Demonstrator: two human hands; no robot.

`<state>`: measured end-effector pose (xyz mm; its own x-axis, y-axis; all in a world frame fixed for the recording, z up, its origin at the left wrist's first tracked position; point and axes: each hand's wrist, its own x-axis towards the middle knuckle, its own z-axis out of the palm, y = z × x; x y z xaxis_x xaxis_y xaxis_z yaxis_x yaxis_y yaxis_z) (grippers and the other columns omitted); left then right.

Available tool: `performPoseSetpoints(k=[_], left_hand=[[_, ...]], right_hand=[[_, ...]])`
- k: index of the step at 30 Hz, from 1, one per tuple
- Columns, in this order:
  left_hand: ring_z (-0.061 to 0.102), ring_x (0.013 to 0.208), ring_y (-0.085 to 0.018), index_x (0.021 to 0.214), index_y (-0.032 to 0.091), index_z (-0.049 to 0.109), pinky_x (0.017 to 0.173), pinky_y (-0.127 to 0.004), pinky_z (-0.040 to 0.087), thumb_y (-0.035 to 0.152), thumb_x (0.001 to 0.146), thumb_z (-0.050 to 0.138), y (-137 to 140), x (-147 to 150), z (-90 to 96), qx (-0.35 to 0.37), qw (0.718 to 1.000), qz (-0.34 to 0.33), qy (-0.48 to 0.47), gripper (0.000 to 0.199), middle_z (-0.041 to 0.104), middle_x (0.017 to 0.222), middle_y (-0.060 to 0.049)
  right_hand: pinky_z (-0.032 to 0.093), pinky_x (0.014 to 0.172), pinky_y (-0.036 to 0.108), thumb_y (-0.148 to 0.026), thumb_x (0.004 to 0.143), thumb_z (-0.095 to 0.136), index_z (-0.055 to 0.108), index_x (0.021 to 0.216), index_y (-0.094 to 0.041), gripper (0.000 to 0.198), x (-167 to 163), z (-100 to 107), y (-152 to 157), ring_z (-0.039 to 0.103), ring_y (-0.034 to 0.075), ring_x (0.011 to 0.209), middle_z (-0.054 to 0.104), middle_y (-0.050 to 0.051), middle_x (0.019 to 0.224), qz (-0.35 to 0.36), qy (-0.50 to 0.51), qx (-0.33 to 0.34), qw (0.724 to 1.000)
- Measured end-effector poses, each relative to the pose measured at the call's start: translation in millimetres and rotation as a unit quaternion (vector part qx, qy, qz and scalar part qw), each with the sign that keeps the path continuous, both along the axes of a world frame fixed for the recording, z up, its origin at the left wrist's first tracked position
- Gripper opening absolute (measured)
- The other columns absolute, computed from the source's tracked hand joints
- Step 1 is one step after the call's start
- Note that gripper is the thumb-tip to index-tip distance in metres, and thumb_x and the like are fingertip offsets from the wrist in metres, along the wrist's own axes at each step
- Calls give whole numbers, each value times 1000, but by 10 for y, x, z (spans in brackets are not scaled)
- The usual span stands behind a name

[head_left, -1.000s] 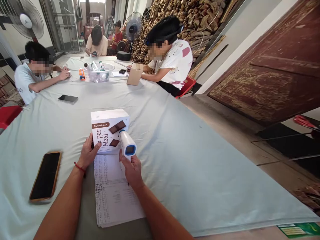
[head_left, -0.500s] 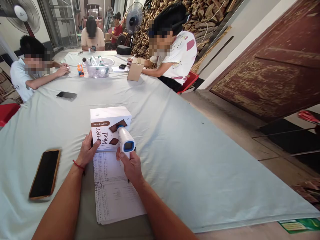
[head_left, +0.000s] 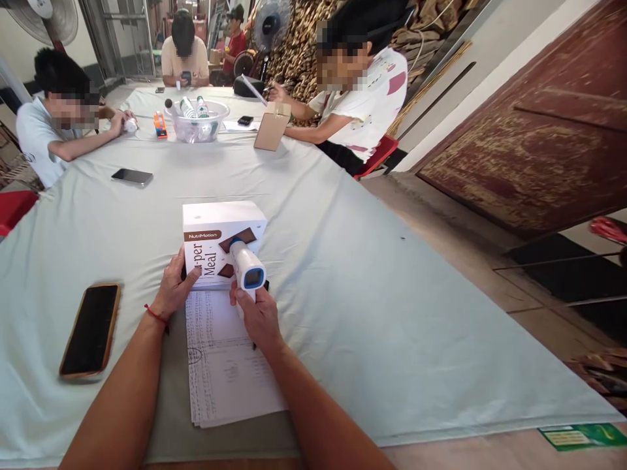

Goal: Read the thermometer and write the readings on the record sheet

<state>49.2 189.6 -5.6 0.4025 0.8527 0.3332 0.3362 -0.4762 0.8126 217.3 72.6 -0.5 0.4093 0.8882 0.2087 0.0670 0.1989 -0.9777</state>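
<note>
A white box (head_left: 223,214) printed "NutriMotion" and "Meal" stands upright on the cloth-covered table. My left hand (head_left: 175,285) grips its left side, thumb on the front face, other fingers partly hidden. In my right hand (head_left: 260,320) is a white and blue infrared thermometer (head_left: 247,264), held by its handle. Its nose points at the box front, close to the brown pictures; whether it touches I cannot tell. The thermometer's small screen faces me. Printed sheets of paper (head_left: 220,378) lie in front of the box, under my right hand. A dark pen, mostly hidden, shows by that hand.
A phone in an orange-brown case (head_left: 91,329) lies at left, another phone (head_left: 132,176) farther off. Beyond stand a clear basin of bottles (head_left: 196,130), an orange item (head_left: 160,125) and a cardboard box (head_left: 271,128). Several people sit around the table (head_left: 392,326).
My hands keep their hold on the box and thermometer. The view has shifted slightly. The person at right has raised a hand, and a long pale strip near it now stands more steeply.
</note>
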Motion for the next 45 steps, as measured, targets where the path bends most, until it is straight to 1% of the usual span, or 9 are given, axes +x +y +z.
performPoseSetpoints(k=[8, 12, 18, 24, 30, 33, 36, 40, 45], left_hand=[[60, 107, -27, 121, 19, 61, 98, -46, 49, 52, 92, 53, -1, 9, 18, 12, 1000, -3, -4, 44, 65, 116, -11], [60, 111, -28, 122, 19, 61, 100, -47, 48, 53, 93, 53, -3, 5, 22, 11, 1000, -6, -5, 46, 64, 120, -12], [59, 112, -29, 119, 19, 61, 100, -48, 48, 54, 91, 54, -6, 3, 26, 3, 1000, -5, -11, 45, 64, 119, -13], [59, 109, -28, 118, 19, 61, 99, -47, 48, 53, 91, 53, -13, 14, 42, -1, 1000, -13, -18, 44, 64, 117, -12], [59, 110, -27, 125, 20, 58, 98, -46, 49, 54, 91, 55, -2, 12, 50, 6, 999, -20, -29, 48, 65, 118, -11], [60, 113, -27, 130, 20, 55, 100, -44, 49, 55, 89, 60, -22, 21, 72, -17, 998, -32, -52, 54, 64, 122, -11], [60, 116, -28, 134, 18, 50, 98, -43, 51, 54, 86, 65, -51, 39, 86, -53, 993, -44, -92, 62, 63, 125, -13], [61, 117, -28, 139, 18, 42, 95, -42, 53, 52, 83, 69, -56, 53, 74, -91, 985, -47, -142, 71, 60, 130, -15], [63, 112, -26, 139, 19, 41, 96, -43, 54, 47, 78, 75, -16, 19, 51, -107, 981, -70, -145, 75, 60, 128, -13]], right_hand=[[45, 65, 30, -42, 82, 60, 62, 84, -22, 21, -12, -2, -7, 50, 16, 67, 57, -2, 68, -6, 7, 1, 1000], [47, 69, 31, -42, 84, 59, 63, 89, -22, 21, -27, 7, -13, 51, 16, 69, 60, -1, 72, 3, 12, 5, 1000], [48, 71, 32, -43, 82, 61, 62, 87, -22, 21, -29, 12, -8, 54, 17, 71, 60, 0, 73, -5, 5, 7, 1000], [45, 64, 30, -43, 83, 59, 61, 81, -23, 20, -22, -15, -17, 51, 16, 66, 58, -1, 68, -2, 0, -11, 1000], [48, 70, 32, -44, 83, 61, 61, 87, -23, 22, -39, -50, -6, 52, 16, 69, 59, 0, 73, -4, 10, 10, 1000], [49, 75, 34, -46, 83, 62, 61, 87, -23, 24, -41, -39, -9, 52, 17, 71, 60, 0, 74, -1, 8, 15, 1000], [49, 75, 35, -46, 82, 65, 62, 87, -23, 24, -47, -9, -34, 53, 18, 71, 60, 0, 74, 4, 16, 14, 1000], [48, 66, 32, -49, 80, 66, 61, 82, -22, 27, -47, 75, -108, 52, 16, 66, 59, 0, 69, 3, 39, 6, 999], [46, 59, 29, -51, 75, 70, 62, 81, -21, 31, 107, 364, -246, 54, 15, 60, 59, -2, 64, -39, 61, -53, 996]])
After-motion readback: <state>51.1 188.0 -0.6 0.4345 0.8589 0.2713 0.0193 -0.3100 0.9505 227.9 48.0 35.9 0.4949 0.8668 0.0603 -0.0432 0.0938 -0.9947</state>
